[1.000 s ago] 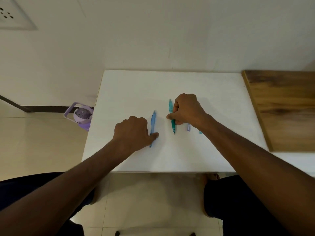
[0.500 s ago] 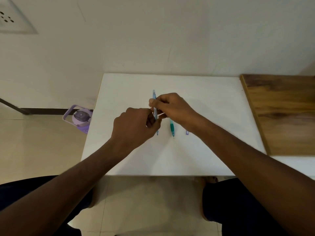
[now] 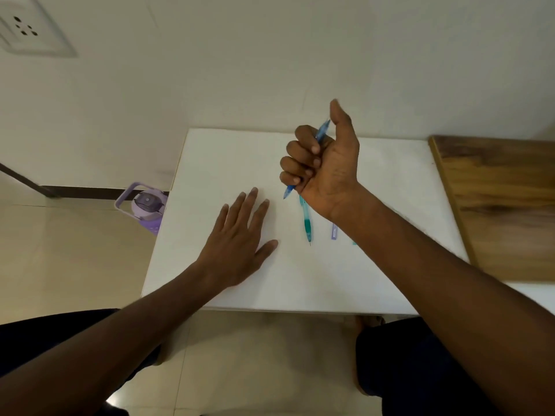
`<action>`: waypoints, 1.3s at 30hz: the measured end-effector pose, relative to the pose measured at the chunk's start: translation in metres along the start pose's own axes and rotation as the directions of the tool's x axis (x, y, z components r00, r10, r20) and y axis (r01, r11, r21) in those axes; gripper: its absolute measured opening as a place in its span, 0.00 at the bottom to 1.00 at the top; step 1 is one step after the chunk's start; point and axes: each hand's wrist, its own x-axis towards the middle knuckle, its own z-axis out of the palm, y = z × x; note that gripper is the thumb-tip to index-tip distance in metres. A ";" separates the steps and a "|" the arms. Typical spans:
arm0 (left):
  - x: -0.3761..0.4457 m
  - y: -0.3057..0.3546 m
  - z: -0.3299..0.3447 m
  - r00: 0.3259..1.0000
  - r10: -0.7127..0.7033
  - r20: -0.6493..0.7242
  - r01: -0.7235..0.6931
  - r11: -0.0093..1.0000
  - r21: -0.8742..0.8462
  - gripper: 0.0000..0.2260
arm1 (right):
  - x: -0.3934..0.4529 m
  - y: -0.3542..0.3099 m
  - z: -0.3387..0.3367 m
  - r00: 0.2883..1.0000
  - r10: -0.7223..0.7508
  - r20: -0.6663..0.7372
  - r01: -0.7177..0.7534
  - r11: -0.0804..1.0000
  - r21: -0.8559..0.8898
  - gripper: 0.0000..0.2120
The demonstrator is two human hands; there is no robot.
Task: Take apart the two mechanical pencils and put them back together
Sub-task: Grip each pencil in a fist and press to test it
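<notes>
Gripping the blue pencil (image 3: pixel 321 134) in a raised fist, the right hand (image 3: pixel 326 163) has its palm turned to the camera and thumb sticking up, so the slim translucent barrel runs diagonally, one end poking out bottom-left, the other top-right by the thumb. Left hand (image 3: pixel 237 244) just lies flat with fingers spread on the smooth white surface (image 3: pixel 390 205), holding nothing. Teal pencil (image 3: pixel 307 222) lies on the surface under the right wrist, long axis near-to-far, thin metal tip pointing toward the person
</notes>
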 end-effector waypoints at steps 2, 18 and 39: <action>-0.003 -0.003 0.013 0.999 0.017 -0.048 -0.017 1.000 0.007 0.37 | -0.002 0.003 -0.001 1.000 0.014 0.001 -0.014 1.000 0.005 0.32; 0.003 -0.008 0.027 0.992 -0.022 -0.126 0.026 0.999 0.031 0.37 | -0.011 0.007 0.009 0.998 -0.014 -0.058 0.003 0.982 -0.189 0.27; 0.002 -0.008 0.027 0.991 -0.017 -0.135 0.020 0.999 0.026 0.37 | -0.014 0.011 0.014 0.996 -0.049 -0.077 0.031 0.975 -0.220 0.29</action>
